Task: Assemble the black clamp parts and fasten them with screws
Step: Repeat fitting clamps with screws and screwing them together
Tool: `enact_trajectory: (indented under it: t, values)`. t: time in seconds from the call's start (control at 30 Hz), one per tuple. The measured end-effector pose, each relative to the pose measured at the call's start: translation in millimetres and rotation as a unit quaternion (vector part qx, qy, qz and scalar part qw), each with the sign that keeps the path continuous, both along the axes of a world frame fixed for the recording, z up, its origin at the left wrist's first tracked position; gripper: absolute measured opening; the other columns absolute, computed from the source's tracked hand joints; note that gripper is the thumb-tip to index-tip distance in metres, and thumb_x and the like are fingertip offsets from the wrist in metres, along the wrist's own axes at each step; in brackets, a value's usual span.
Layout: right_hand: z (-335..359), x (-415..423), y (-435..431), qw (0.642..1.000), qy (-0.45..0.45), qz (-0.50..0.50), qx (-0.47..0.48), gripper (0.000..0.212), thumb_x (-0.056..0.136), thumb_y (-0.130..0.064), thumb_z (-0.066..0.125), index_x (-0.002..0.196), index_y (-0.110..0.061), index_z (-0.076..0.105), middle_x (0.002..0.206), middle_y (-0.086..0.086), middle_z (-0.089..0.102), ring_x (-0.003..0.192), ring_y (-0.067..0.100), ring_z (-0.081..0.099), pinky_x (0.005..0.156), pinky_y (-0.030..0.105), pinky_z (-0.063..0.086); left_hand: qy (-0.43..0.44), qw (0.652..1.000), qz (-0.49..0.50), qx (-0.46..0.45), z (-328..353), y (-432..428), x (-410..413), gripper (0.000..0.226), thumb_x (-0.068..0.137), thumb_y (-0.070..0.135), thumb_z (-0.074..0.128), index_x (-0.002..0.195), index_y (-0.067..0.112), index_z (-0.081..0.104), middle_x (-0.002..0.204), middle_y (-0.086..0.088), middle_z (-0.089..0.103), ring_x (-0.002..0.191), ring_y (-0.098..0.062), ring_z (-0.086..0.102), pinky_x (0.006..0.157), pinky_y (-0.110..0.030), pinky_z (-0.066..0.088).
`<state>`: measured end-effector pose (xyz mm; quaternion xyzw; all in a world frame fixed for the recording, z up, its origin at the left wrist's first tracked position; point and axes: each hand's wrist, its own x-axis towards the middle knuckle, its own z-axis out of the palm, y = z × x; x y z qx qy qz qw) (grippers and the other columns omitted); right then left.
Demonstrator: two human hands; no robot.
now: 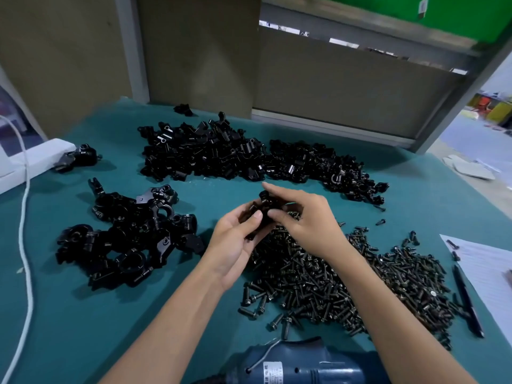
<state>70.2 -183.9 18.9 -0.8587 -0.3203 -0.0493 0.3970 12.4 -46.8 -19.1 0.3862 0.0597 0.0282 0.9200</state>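
Black clamp parts (pixel 263 203) are gripped by the left hand (pixel 235 245) and right hand (pixel 307 217) over the screw pile (pixel 346 275); holes are best aligned before any screw is started.

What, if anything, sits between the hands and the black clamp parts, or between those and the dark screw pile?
Nothing visible. The left hand and right hand already hold the black clamp parts, right over the far end of the pile of dark metal screws.
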Motion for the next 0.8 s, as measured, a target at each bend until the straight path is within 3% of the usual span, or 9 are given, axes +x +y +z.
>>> enact_trajectory:
  t: [0.07,0.17,0.27,0.37,0.57,0.67,0.8]
  values:
    - [-2.9,-0.5,0.8,1.0,0.021,-0.001,0.011,0.046,0.087,-0.006,0.071,0.13,-0.018,0.062,0.114,-0.008,0.068,0.109,0.004,0.062,0.098,0.018,0.047,0.014,0.999,0.028,0.01,-1.8,-0.9,1.7,0.03,0.099,0.001,0.047,0.128,-0.007,0.05,0.122,-0.021,0.063,0.108,-0.022,0.065,0.097,-0.032,0.053]
    - [-3.5,0.8,1.2,0.997,0.052,0.006,0.05,0.031,0.084,-0.006,0.075,0.113,-0.013,0.066,0.104,-0.009,0.07,0.101,-0.001,0.065,0.092,0.017,0.05,0.014,0.998,0.044,0.031,-4.9,0.5,3.1,0.022,0.096,0.001,0.053,0.119,0.0,0.053,0.101,-0.01,0.069,0.093,-0.016,0.07,0.089,-0.029,0.057]
    - [-4.1,2.7,1.2,0.997,0.042,0.012,0.058,0.025,0.083,-0.008,0.076,0.106,-0.014,0.068,0.1,-0.009,0.071,0.097,0.002,0.067,0.092,0.025,0.052,-0.002,0.999,0.031,0.034,-5.5,4.2,1.5,0.024,0.086,0.005,0.063,0.11,0.003,0.058,0.087,-0.004,0.075,0.089,-0.016,0.072,0.081,-0.026,0.058]
    - [-4.4,2.5,2.8,0.996,0.048,0.032,0.066,0.024,0.084,-0.009,0.076,0.104,-0.016,0.067,0.099,-0.009,0.071,0.096,0.006,0.068,0.091,0.032,0.054,0.0,0.999,0.031,0.02,-4.7,8.1,0.8,0.035,0.075,0.012,0.07,0.108,0.003,0.06,0.088,-0.009,0.076,0.086,-0.018,0.073,0.075,-0.025,0.058]
    - [-3.8,4.5,4.2,0.994,0.062,0.05,0.08,0.028,0.081,-0.011,0.079,0.096,-0.029,0.064,0.101,-0.004,0.071,0.097,0.012,0.069,0.091,0.039,0.055,0.0,0.999,0.035,-0.003,-5.1,8.9,3.6,0.036,0.077,0.015,0.068,0.109,-0.001,0.06,0.094,-0.011,0.074,0.087,-0.017,0.072,0.076,-0.03,0.06]
    - [-5.8,5.4,3.8,0.993,0.055,0.052,0.088,0.026,0.078,-0.013,0.08,0.1,-0.019,0.068,0.099,0.0,0.07,0.096,0.012,0.068,0.09,0.037,0.055,0.008,0.999,0.036,-0.005,-5.1,10.5,4.1,0.042,0.076,0.016,0.068,0.113,-0.004,0.061,0.102,-0.014,0.071,0.091,-0.018,0.07,0.089,-0.034,0.058]
    - [-5.0,4.9,4.1,0.993,0.043,0.05,0.094,0.029,0.075,-0.018,0.083,0.101,-0.013,0.071,0.099,-0.007,0.071,0.095,0.009,0.069,0.09,0.033,0.055,0.019,0.999,0.034,-0.009,-2.3,12.5,2.5,0.049,0.079,0.016,0.067,0.12,-0.009,0.061,0.117,-0.023,0.066,0.101,-0.023,0.066,0.087,-0.031,0.058]
